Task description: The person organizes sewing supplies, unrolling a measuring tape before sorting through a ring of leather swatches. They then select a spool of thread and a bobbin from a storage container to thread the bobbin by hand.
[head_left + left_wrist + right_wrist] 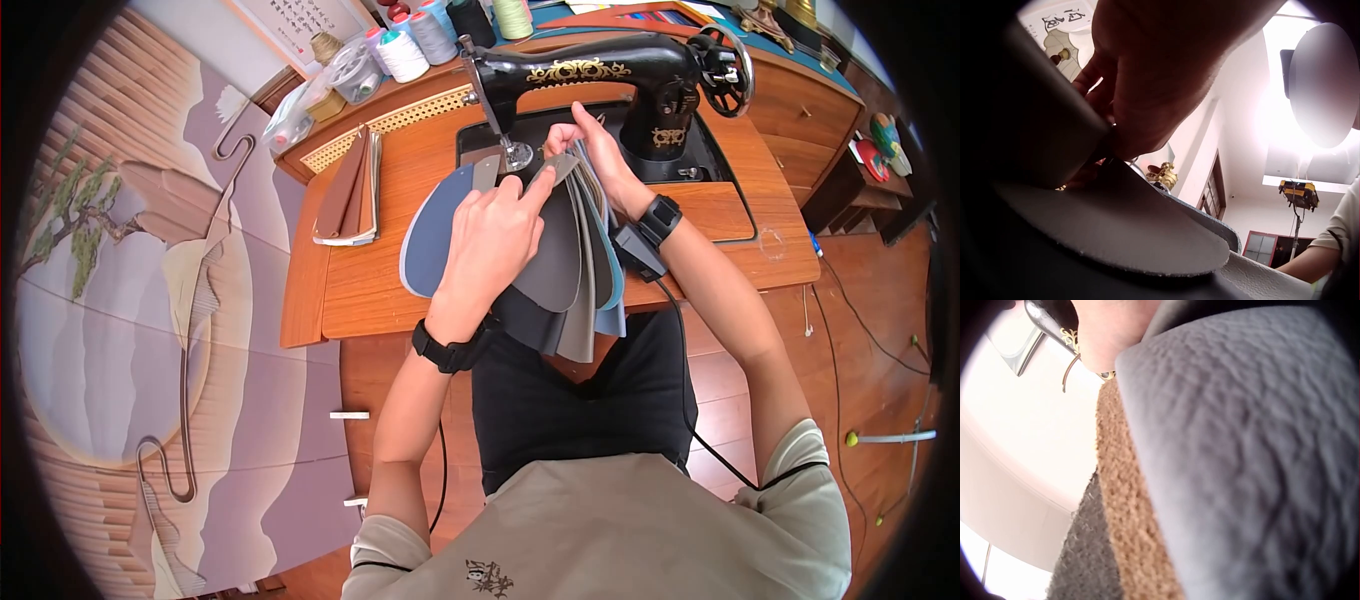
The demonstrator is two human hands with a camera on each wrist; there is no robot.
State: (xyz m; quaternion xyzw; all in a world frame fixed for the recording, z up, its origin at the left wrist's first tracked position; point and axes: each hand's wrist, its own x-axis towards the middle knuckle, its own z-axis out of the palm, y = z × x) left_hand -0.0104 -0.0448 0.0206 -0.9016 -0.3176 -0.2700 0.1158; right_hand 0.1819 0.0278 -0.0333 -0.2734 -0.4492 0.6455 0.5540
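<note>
Grey and blue leather swatches (pixel 552 262) fan towards 6 o'clock from the sewing machine (pixel 580 72), seemingly being sorted, their narrow ends pinched by the left hand (pixel 490 240); the right hand's (pixel 607 160) grip is unclear, and separating leaves needs steady support.

The black metal sewing machine (pixel 590 66) bears gold scrollwork; the fanned leather swatches (pixel 545 255) run blue, grey and black; the wooden desk (pixel 390 280) is orange-brown.
</note>
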